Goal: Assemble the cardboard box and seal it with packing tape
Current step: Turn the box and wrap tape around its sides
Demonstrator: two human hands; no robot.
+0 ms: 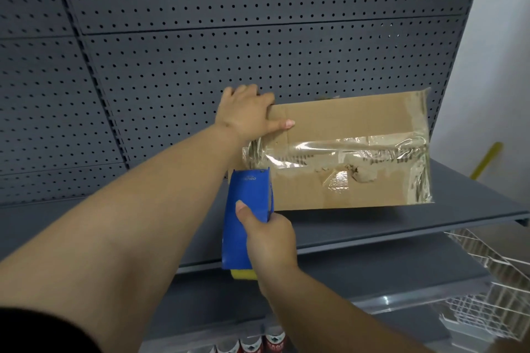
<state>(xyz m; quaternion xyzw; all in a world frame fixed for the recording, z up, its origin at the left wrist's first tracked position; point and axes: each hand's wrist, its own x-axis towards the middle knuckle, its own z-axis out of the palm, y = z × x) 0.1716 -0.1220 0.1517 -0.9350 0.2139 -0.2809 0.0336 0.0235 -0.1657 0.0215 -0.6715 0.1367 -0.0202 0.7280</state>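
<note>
One glossy-taped cardboard box, prob. dented.

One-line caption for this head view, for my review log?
Left hand steadies cardboard box on grey shelf; right hand holds blue tape dispenser at its taped seam.

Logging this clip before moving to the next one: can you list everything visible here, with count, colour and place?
cardboard box: one, brown, on the upper shelf, centre right
packing tape: clear glossy strips across the box face and its right end
tape dispenser: one, blue with a yellow part at its bottom, at the box's left lower corner
pegboard wall: dark grey, perforated, behind the box
shelf: grey, under the box
wire baskets: white, count unclear, lower right
cans: red and white, count unclear, bottom edge
yellow stick: one, far right, identity unclear
left hand: on the box's top left corner
right hand: gripping the dispenser
</note>
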